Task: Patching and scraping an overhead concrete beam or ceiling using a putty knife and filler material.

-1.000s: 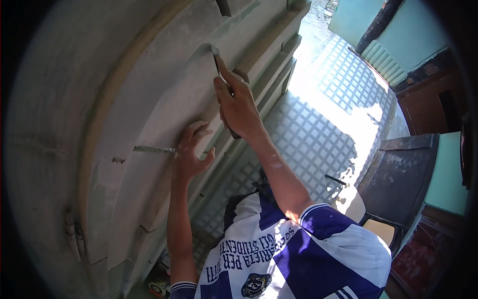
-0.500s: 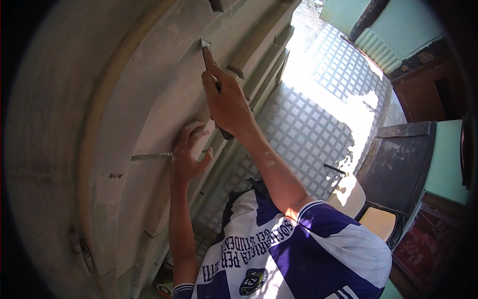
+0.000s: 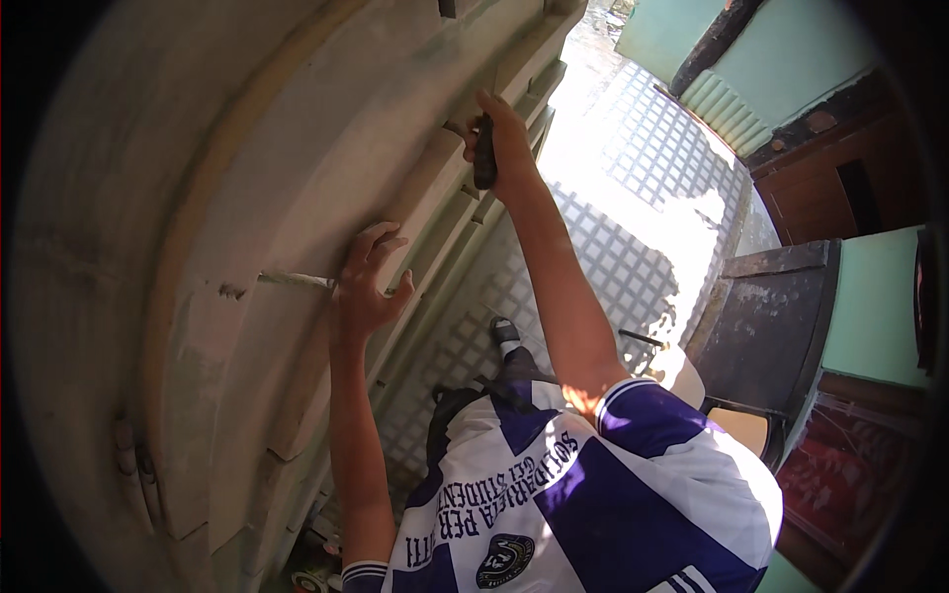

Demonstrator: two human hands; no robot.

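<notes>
My right hand [image 3: 507, 138] is wrapped round the dark handle of a putty knife [image 3: 484, 156]. It is held over the ledges at the panel's right side, and its blade can hardly be made out. Lower and to the left, my left hand [image 3: 368, 287] is spread, with fingers curved and fingertips at the surface of a large pale moulded panel [image 3: 297, 188]. Beside its wrist a light-coloured gap [image 3: 295, 281] runs across the panel. A small chipped patch [image 3: 231, 291] shows left of that gap.
Stepped ledges [image 3: 529, 54] run along the panel's right side. Beyond lies a tiled floor [image 3: 583, 232] with bright sun patches and my foot [image 3: 505, 334]. Dark furniture [image 3: 766, 316] and a pale chair [image 3: 682, 381] stand at right. Two stick-like pieces [image 3: 136, 469] are at lower left.
My right hand has moved right with the putty knife, off the panel's face to over the ledges, and has turned so the handle shows. The left hand stays nearly in place.
</notes>
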